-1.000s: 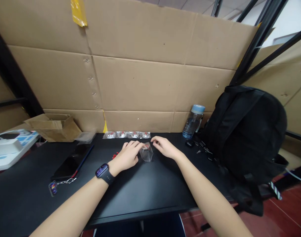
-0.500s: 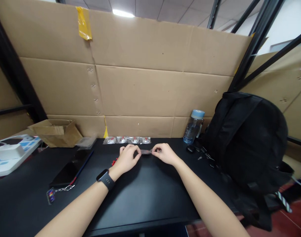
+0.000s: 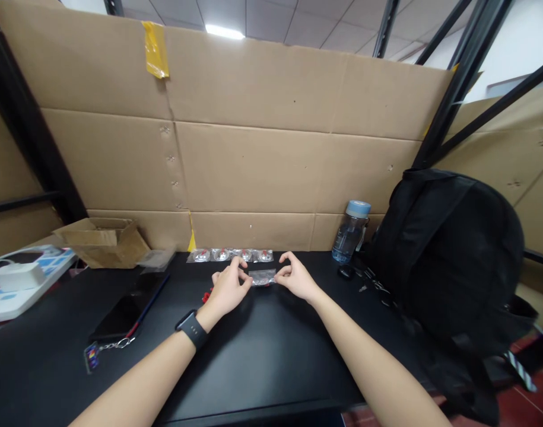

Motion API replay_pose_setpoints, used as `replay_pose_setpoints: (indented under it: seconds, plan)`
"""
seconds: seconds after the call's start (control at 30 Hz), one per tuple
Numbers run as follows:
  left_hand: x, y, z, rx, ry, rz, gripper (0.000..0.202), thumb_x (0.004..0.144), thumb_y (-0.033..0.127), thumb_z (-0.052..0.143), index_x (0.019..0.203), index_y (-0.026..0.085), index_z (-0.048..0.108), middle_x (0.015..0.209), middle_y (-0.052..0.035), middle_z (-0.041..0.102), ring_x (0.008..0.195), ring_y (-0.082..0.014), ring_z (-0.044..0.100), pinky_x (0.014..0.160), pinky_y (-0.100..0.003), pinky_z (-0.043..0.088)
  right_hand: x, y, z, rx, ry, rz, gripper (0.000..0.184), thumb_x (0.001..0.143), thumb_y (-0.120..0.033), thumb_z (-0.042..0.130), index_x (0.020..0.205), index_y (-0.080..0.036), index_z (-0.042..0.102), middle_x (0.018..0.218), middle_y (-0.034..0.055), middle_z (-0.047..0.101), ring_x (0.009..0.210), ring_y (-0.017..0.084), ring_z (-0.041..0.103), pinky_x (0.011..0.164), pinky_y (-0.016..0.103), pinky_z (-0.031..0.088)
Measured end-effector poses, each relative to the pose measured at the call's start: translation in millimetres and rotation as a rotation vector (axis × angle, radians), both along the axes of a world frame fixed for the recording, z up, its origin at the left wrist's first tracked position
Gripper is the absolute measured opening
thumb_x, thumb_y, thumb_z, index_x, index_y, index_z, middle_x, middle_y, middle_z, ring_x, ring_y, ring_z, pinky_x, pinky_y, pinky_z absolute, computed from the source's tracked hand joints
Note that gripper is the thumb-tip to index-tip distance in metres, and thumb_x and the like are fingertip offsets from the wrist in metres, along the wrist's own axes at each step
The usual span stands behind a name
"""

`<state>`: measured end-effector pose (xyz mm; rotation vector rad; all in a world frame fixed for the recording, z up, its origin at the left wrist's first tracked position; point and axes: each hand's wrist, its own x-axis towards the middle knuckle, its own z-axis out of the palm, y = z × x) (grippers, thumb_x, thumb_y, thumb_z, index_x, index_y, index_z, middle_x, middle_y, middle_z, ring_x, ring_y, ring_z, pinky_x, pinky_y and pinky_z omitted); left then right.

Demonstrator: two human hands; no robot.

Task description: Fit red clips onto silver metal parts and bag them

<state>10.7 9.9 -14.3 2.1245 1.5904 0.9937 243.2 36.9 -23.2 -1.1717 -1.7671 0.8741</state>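
A small clear plastic bag (image 3: 262,277) with something reddish at its lower edge is stretched between my two hands above the black table. My left hand (image 3: 229,286), with a dark watch on the wrist, pinches its left end between thumb and a finger. At the right end, my right hand (image 3: 294,277) pinches it the same way, its other fingers raised. Small red pieces (image 3: 206,295) show beside my left hand, partly hidden by it. Behind the hands, a row of several clear packets (image 3: 222,255) with silvery and red contents lies along the cardboard wall.
On the left are a phone (image 3: 127,308) with a keychain, an open cardboard box (image 3: 104,243) and a white power strip (image 3: 28,284). A water bottle (image 3: 350,232) and a black backpack (image 3: 449,255) stand on the right. A cardboard wall (image 3: 253,166) closes off the back.
The bag was a thin, nearly edge-on strip; its flat face now shows. Fingers of both hands have lifted and spread while the pinches stay. The view has shifted slightly.
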Motion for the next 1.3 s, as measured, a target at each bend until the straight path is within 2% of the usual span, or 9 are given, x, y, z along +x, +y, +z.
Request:
replay_pose_setpoints:
  seconds: [0.1, 0.27, 0.43, 0.57, 0.77, 0.9, 1.03, 1.23, 1.3]
  plan:
    - [0.9, -0.3, -3.1, 0.02, 0.129, -0.008, 0.012, 0.086, 0.026, 0.056, 0.098, 0.026, 0.059, 0.086, 0.0006, 0.076, 0.103, -0.0243, 0.062, 0.091, -0.042, 0.031, -1.8, -5.2, 2.9, 0.095, -0.227, 0.008, 0.04, 0.073, -0.016, 0.065, 0.112, -0.023, 0.058, 0.071, -0.0046, 0.072, 0.055, 0.011, 0.056, 0.061, 0.02, 0.043]
    - [2.2, -3.6, -7.0, 0.066, 0.234, -0.04, 0.021, 0.088, 0.023, 0.053, 0.097, 0.029, 0.071, 0.081, -0.0027, 0.074, 0.106, -0.0275, 0.057, 0.093, -0.047, 0.028, -5.9, -12.2, 7.7, 0.176, -0.513, 0.009, 0.037, 0.081, -0.011, 0.057, 0.109, -0.025, 0.075, 0.08, -0.0003, 0.072, 0.07, 0.014, 0.061, 0.072, 0.023, 0.045]
    - [1.4, -8.1, -3.5, 0.109, 0.336, -0.08, 0.025, 0.088, 0.024, 0.053, 0.096, 0.029, 0.076, 0.098, -0.0072, 0.072, 0.106, -0.0291, 0.053, 0.091, -0.048, 0.03, -6.5, -17.1, 8.8, 0.235, -0.68, 0.049, 0.04, 0.082, -0.013, 0.058, 0.113, -0.031, 0.076, 0.098, 0.0032, 0.066, 0.089, 0.017, 0.062, 0.082, 0.027, 0.046]
    - [1.0, -9.7, -2.5, 0.128, 0.374, -0.103, 0.024, 0.082, 0.018, 0.056, 0.093, 0.027, 0.076, 0.105, -0.0079, 0.07, 0.111, -0.03, 0.05, 0.091, -0.048, 0.031, -8.0, -21.6, 11.1, 0.303, -0.703, 0.111, 0.046, 0.076, -0.013, 0.066, 0.118, -0.03, 0.073, 0.118, 0.0039, 0.065, 0.105, 0.022, 0.057, 0.088, 0.032, 0.046]
    - [1.3, -11.6, -2.3, 0.108, 0.369, -0.165, 0.015, 0.078, 0.024, 0.061, 0.09, 0.025, 0.07, 0.106, -0.0069, 0.073, 0.128, -0.0343, 0.046, 0.098, -0.053, 0.027, -11.7, -19.7, 8.1, 0.359, -0.691, 0.103, 0.031, 0.08, -0.016, 0.067, 0.108, -0.027, 0.074, 0.129, 0.0027, 0.066, 0.11, 0.024, 0.054, 0.092, 0.036, 0.045]
    - [2.3, -13.0, -1.9, 0.063, 0.408, -0.165, 0.026, 0.08, 0.033, 0.061, 0.104, 0.026, 0.069, 0.111, -0.0084, 0.072, 0.13, -0.0354, 0.045, 0.101, -0.054, 0.025, -12.2, -18.4, 5.1, 0.371, -0.697, 0.106, 0.029, 0.082, -0.014, 0.065, 0.107, -0.025, 0.072, 0.116, 0.0029, 0.072, 0.103, 0.023, 0.057, 0.09, 0.035, 0.045]
    - [2.1, -12.6, -4.8, 0.084, 0.424, -0.166, 0.036, 0.084, 0.033, 0.058, 0.119, 0.029, 0.066, 0.122, -0.0083, 0.07, 0.13, -0.0348, 0.044, 0.101, -0.053, 0.025, -12.4, -19.9, 4.7, 0.381, -0.704, 0.095, 0.032, 0.084, -0.015, 0.064, 0.114, -0.026, 0.068, 0.107, 0.0028, 0.074, 0.097, 0.022, 0.06, 0.088, 0.034, 0.045]
    - [-0.6, -6.4, -12.2, 0.134, 0.385, -0.15, 0.026, 0.088, 0.02, 0.055, 0.108, 0.031, 0.067, 0.112, -0.0035, 0.073, 0.122, -0.0294, 0.05, 0.095, -0.047, 0.026, -11.2, -20.0, 7.1, 0.311, -0.725, 0.061, 0.023, 0.092, -0.025, 0.059, 0.111, -0.031, 0.071, 0.103, 0.0027, 0.075, 0.099, 0.023, 0.063, 0.081, 0.032, 0.046]
    - [-0.9, -3.6, -14.1, 0.141, 0.342, -0.118, 0.027, 0.089, 0.018, 0.054, 0.11, 0.032, 0.064, 0.106, -0.0022, 0.074, 0.118, -0.0272, 0.053, 0.092, -0.045, 0.026, -9.9, -18.1, 7.4, 0.272, -0.69, 0.041, 0.024, 0.094, -0.028, 0.057, 0.113, -0.031, 0.071, 0.101, 0.0032, 0.074, 0.097, 0.022, 0.065, 0.08, 0.031, 0.046]
